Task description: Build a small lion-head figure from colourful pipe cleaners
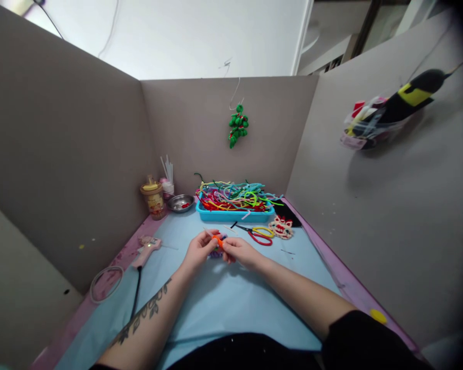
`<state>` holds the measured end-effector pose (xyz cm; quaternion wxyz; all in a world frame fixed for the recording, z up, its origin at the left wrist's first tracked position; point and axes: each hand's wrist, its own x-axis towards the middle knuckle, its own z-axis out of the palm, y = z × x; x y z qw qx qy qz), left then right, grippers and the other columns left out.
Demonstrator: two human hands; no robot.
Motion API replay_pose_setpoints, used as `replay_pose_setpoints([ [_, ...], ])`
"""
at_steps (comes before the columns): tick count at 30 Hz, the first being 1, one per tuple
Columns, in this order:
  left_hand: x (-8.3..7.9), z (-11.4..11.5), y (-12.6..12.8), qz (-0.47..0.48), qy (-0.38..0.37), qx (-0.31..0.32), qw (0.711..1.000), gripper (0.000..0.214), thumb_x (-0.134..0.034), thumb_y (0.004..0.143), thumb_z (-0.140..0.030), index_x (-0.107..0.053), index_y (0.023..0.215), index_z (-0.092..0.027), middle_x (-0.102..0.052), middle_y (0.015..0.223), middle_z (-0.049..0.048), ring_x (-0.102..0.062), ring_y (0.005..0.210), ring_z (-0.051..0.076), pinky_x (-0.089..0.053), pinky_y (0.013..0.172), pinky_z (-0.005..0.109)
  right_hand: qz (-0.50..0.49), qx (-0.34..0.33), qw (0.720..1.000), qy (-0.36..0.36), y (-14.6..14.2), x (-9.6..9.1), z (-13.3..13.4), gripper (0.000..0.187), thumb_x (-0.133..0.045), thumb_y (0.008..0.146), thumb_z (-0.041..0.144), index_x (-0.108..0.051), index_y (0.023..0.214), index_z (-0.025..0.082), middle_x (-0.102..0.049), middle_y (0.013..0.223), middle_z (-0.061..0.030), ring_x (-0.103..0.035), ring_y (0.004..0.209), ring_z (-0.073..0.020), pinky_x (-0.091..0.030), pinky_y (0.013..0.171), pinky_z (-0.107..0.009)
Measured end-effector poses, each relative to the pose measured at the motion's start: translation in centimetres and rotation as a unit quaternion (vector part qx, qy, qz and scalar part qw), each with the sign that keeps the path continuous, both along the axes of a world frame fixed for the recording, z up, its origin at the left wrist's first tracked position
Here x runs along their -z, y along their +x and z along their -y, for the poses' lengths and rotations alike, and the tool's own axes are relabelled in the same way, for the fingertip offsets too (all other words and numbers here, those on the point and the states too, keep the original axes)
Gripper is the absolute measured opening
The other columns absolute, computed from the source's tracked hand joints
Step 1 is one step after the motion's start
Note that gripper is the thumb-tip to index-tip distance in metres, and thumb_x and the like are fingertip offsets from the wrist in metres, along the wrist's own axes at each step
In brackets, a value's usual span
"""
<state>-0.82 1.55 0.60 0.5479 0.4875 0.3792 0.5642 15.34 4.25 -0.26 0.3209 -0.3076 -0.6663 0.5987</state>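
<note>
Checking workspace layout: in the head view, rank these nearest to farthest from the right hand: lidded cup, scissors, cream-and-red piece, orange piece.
From the right hand:
1. Orange piece, at its fingertips.
2. Scissors, beyond the hand, toward the right.
3. Cream-and-red piece, just right of the scissors.
4. Lidded cup, off at the back left.

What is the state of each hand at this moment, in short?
Left hand: closed, pinching the orange piece.
Right hand: closed, pinching the same orange piece from its other side.
</note>
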Motion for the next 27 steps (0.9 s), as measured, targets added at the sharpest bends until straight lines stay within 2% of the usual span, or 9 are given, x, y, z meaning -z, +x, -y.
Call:
replay_pose_setpoints([
  [4, 0.2, -0.1, -0.1, -0.016, 0.004, -0.004, 1.0, 0.046, -0.078, 0.063, -0.038, -0.063, 0.096, -0.011, -0.072, 0.093, 0.0129, -0.067, 0.08, 0.021, -0.05, 0.074, 0.031, 0.012, 0.0, 1.0, 0.004, 0.0, 0.3, -0.1, 0.047, -0.053, 0.075, 0.063, -0.049, 0.065, 0.017, -0.057, 0.053, 0.002, -0.046, 0.042, -0.0072, -0.033, 0.044, -0.02],
  [8, 0.3, -0.2, -0.1, -0.031, 0.024, -0.028, 0.999, 0.038, -0.077, 0.064, -0.036, -0.064, 0.09, -0.012, -0.072, 0.086, 0.009, -0.066, 0.075, 0.018, -0.049, 0.071, 0.027, 0.018, 0.009, 0.999, 0.03, -0.1, 0.2, 0.0, 0.044, -0.056, 0.075, 0.059, -0.05, 0.065, 0.017, -0.057, 0.056, 0.0018, -0.047, 0.045, -0.0076, -0.035, 0.046, -0.02],
  [14, 0.7, -0.4, 0.0, -0.025, 0.037, -0.046, 0.998, 0.03, -0.075, 0.066, -0.031, -0.065, 0.086, -0.013, -0.071, 0.081, 0.005, -0.065, 0.073, 0.015, -0.049, 0.071, 0.025, 0.025, 0.052, 0.997, 0.057, -0.1, -0.3, 0.2, 0.037, -0.062, 0.073, 0.052, -0.053, 0.067, 0.017, -0.054, 0.056, 0.0028, -0.046, 0.05, -0.0089, -0.034, 0.048, -0.02],
  [20, 0.9, -0.4, 0.1, -0.035, 0.047, -0.061, 0.996, 0.026, -0.075, 0.066, -0.03, -0.065, 0.083, -0.013, -0.071, 0.081, 0.0052, -0.065, 0.074, 0.016, -0.049, 0.072, 0.025, 0.01, 0.089, 0.993, 0.079, -0.2, -0.6, 0.4, 0.032, -0.066, 0.07, 0.044, -0.053, 0.062, 0.017, -0.049, 0.056, 0.0042, -0.042, 0.053, -0.0092, -0.034, 0.053, -0.022],
  [27, 0.9, -0.3, 0.1, -0.051, 0.057, -0.08, 0.994, 0.024, -0.075, 0.065, -0.03, -0.064, 0.079, -0.013, -0.071, 0.085, 0.0071, -0.065, 0.074, 0.016, -0.05, 0.07, 0.025, 0.01, 0.132, 0.984, 0.12, -0.3, -0.9, 0.7, 0.023, -0.067, 0.068, 0.034, -0.054, 0.06, 0.016, -0.052, 0.058, 0.0028, -0.047, 0.058, -0.0115, -0.038, 0.061, -0.024],
])
